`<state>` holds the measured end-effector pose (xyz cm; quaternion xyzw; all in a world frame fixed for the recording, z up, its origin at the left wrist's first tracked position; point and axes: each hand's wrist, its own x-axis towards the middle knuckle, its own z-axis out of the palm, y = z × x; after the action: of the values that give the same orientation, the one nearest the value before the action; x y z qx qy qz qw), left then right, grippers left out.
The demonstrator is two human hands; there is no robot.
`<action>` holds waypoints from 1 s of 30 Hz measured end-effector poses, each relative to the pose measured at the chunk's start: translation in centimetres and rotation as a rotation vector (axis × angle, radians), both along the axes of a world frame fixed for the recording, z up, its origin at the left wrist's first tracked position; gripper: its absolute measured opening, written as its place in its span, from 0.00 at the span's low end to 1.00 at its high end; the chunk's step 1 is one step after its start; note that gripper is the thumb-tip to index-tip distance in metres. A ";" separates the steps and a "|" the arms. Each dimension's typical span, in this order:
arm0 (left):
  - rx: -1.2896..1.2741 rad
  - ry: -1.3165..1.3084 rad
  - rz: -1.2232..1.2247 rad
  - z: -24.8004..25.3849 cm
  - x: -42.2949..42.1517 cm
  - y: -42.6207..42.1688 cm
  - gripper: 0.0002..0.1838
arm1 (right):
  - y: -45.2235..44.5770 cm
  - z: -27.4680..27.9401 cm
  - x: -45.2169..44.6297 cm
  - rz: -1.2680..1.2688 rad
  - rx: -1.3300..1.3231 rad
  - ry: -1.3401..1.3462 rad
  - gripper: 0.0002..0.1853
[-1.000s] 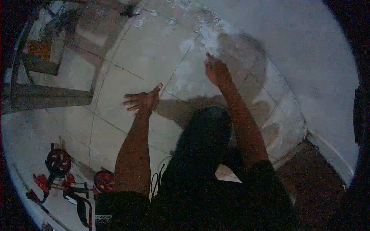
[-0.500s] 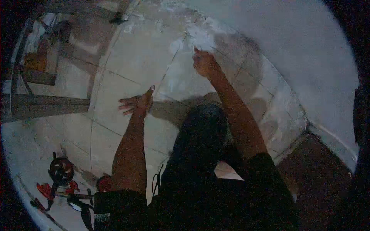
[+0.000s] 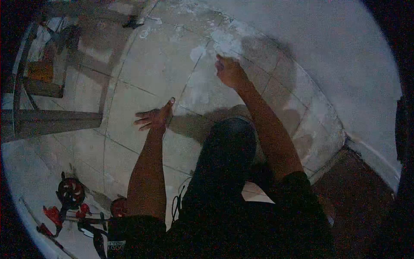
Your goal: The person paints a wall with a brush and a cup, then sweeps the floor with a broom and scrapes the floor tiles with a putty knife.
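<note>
Over the tiled floor (image 3: 138, 56) my left hand (image 3: 156, 118) hovers or rests with fingers spread and thumb out, holding nothing. My right hand (image 3: 232, 72) is closed, its fingers curled in and one digit pointing toward a white, powdery patch (image 3: 226, 43) on the tiles near the wall. Whether anything small is pinched in it is hidden by the dim light. Another pale smear (image 3: 198, 54) lies just left of that hand. My bent knee (image 3: 233, 134) in dark trousers stands between the two forearms.
A pale wall (image 3: 336, 56) rises along the right. Dark wooden furniture legs (image 3: 56, 123) stand at the left. A small wheeled object with red parts (image 3: 71, 194) sits at lower left. A brown mat or dark floor area (image 3: 353, 185) lies at lower right.
Little differs. Both hands keep nearly the same place and shape, and the view has shifted slightly.
</note>
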<state>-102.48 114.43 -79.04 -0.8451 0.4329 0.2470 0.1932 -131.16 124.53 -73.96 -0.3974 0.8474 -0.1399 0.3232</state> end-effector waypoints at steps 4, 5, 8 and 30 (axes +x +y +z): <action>0.030 -0.129 -0.070 -0.7 -0.2 0.5 0.91 | -2.7 -1.9 -1.7 0.574 0.201 0.455 0.25; -0.029 -0.129 -0.075 -0.9 -0.1 0.5 0.91 | -2.3 -1.5 -1.4 0.572 0.199 0.462 0.25; -0.012 -0.027 -0.087 -0.9 0.7 0.4 0.92 | 0.1 0.0 0.9 0.123 -0.096 0.247 0.20; -0.052 -0.051 0.059 -0.3 1.3 0.7 0.92 | -0.9 -3.2 -11.0 0.308 0.120 0.371 0.25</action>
<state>-101.16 115.10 -79.31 -0.8683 0.4089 0.2197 0.1747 -142.14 123.61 -77.16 -0.5207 0.8285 0.0370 0.2027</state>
